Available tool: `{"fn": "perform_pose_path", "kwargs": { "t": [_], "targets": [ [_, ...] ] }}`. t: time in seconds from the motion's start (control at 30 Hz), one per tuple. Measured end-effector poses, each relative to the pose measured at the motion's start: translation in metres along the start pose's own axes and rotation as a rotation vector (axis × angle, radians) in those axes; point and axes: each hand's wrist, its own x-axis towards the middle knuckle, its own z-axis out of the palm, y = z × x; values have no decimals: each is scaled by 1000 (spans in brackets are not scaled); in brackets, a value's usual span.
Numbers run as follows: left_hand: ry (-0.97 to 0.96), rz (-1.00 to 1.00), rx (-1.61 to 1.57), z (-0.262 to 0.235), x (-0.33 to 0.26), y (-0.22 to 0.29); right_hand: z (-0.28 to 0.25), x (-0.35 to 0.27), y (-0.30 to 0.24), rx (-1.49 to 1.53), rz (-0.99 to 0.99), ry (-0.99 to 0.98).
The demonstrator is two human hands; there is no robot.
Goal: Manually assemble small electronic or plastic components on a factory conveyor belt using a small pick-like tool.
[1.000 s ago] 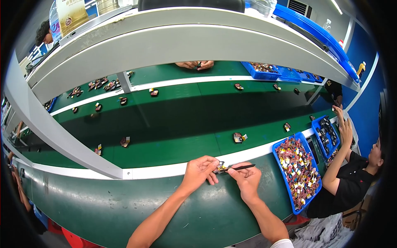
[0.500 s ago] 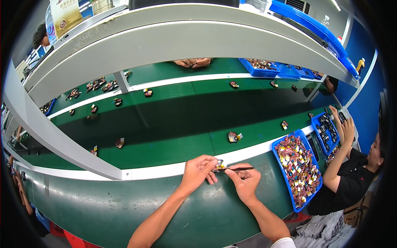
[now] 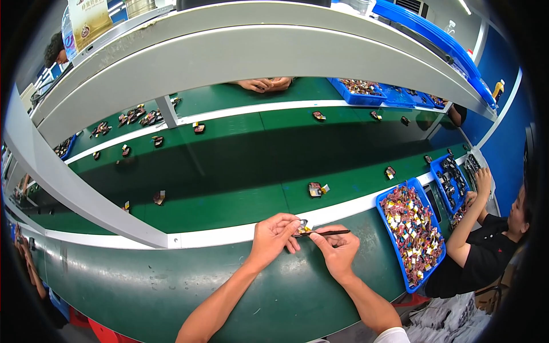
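My left hand [image 3: 273, 239] pinches a small black part [image 3: 303, 223] with a bit of yellow on it between thumb and fingers. In my right hand [image 3: 341, 251] a slim, dark, stick-like tool [image 3: 333, 232] lies almost level, its tip reaching the small part. Fingers cover much of the part, so its exact kind cannot be made out. Both hands are above the near edge of the green conveyor's white rail [image 3: 229, 236]. Beyond them, on the green belt [image 3: 246, 200], rides a similar small dark assembly [image 3: 315, 190] with a yellow-white tag.
To my right, a blue tray [image 3: 410, 234] is heaped with small reddish parts with white and yellow tags. A co-worker [image 3: 477, 246] sits behind it, by another blue tray [image 3: 452, 182] of black parts. A grey shelf beam [image 3: 257, 57] crosses overhead; its post [image 3: 74, 177] stands left.
The assemblies on the belt have shifted slightly left. One of the co-worker's hands has lowered toward the parts by the trays. My hands have barely moved.
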Motion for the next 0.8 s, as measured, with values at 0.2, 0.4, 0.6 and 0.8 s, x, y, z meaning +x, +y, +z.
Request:
{"fn": "perform_pose_path", "kwargs": {
  "t": [0.2, 0.4, 0.6, 0.8],
  "targets": [
    [19, 23, 9, 0, 0, -1, 5, -2, -2, 14, -29, 53],
    [19, 23, 5, -1, 1, -1, 5, -2, 0, -27, -24, 37],
    [22, 24, -5, -1, 1, 0, 5, -1, 1, -45, -34, 35],
    [27, 20, -9, -2, 2, -1, 7, 0, 3, -61, -49, 53]
  ]
}}
